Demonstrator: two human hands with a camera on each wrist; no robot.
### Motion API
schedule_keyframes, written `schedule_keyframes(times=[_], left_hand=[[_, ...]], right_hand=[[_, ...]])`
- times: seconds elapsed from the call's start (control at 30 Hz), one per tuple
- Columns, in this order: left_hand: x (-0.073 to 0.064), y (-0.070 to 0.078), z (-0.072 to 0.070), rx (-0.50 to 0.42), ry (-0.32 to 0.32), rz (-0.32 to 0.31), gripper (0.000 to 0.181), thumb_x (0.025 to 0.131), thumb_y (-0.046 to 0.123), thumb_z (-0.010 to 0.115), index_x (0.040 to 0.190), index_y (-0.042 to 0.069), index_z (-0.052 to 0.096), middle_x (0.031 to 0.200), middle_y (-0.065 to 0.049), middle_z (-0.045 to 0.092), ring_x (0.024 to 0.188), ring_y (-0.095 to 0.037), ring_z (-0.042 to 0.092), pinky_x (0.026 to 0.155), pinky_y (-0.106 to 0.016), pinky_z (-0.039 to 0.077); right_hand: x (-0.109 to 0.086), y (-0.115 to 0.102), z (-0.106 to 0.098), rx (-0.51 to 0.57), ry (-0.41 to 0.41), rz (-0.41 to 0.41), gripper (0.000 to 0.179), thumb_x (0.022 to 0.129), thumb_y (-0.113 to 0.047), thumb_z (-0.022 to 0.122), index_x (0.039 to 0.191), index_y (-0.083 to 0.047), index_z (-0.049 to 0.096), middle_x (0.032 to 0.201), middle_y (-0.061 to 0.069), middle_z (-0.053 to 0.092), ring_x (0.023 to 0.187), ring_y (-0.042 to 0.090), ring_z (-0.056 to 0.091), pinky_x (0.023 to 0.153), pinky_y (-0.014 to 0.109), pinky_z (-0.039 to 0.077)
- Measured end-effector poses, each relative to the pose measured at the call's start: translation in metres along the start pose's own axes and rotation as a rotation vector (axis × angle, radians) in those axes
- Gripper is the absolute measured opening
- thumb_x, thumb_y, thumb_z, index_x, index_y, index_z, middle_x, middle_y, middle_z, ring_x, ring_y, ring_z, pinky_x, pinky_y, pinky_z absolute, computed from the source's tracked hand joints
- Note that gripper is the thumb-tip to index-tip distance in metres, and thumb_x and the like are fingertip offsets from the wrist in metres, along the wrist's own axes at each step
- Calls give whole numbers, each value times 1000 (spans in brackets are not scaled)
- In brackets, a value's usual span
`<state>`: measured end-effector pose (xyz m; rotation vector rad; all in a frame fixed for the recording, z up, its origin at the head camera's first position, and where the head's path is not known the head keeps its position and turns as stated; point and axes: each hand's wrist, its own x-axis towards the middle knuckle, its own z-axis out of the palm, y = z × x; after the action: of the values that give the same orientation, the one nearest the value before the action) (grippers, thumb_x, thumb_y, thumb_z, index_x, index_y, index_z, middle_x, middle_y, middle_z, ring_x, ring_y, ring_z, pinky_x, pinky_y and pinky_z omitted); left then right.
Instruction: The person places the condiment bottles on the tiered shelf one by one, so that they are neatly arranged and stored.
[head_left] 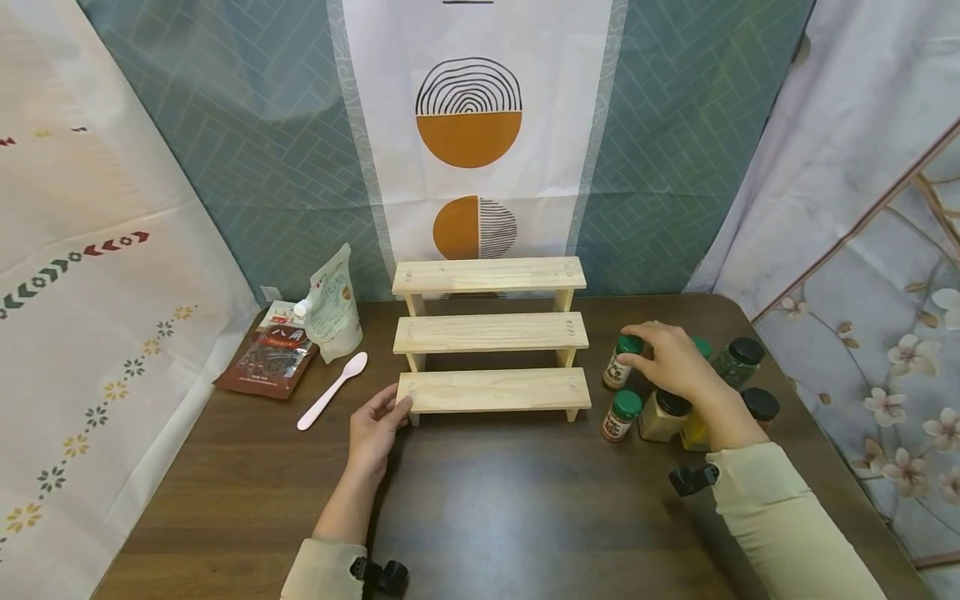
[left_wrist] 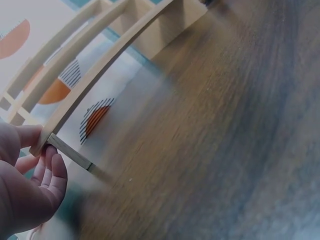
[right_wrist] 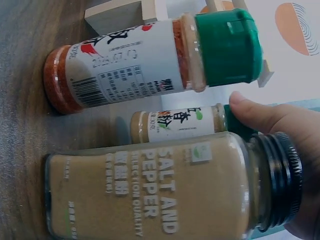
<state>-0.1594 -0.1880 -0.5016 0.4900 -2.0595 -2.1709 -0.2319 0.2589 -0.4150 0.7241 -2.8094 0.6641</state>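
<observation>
A three-tier wooden step rack (head_left: 491,332) stands at the middle of the table. My left hand (head_left: 372,432) pinches the left end of its lowest shelf, thumb above and fingers underneath; the left wrist view shows the same hold on the shelf end (left_wrist: 45,137). Right of the rack, my right hand (head_left: 667,358) grips the green cap of a small spice jar (head_left: 617,372) between thumb and fingers. In the right wrist view that jar (right_wrist: 180,124) stands partly behind a salt-and-pepper jar (right_wrist: 145,190) with a black lid and a green-capped jar of red powder (right_wrist: 130,65).
Under and beside my right forearm are several more jars, among them a black-lidded one (head_left: 738,360) at the back. On the left lie a brown spice packet (head_left: 273,354) and a pink spoon (head_left: 333,392), near a standing white-spouted pouch (head_left: 335,312). A patterned curtain hangs behind the rack.
</observation>
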Motion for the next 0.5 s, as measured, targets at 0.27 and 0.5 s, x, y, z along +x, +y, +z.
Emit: schedule_keyframes(times=[0.27,0.5], left_hand=[[0,-4,-1,31,-4,43,45,94,8,73,135,-6,60,108,-10,70,84,-5,63,73,-18,54],[-1,-3,0,59,-4,73,42,95,7,72,133,-7,61,111,-18,68,83,-5,63,73,-18,54]], right_hand=[[3,-8,-12,-45,132,-29,45,88,-19,82,124,4,67,114,22,69,91,38,67,77,54,54],[10,-23,-29,-46,214,-49,44,87,-23,82,123,1,69,112,20,70,89,37,67,75,53,55]])
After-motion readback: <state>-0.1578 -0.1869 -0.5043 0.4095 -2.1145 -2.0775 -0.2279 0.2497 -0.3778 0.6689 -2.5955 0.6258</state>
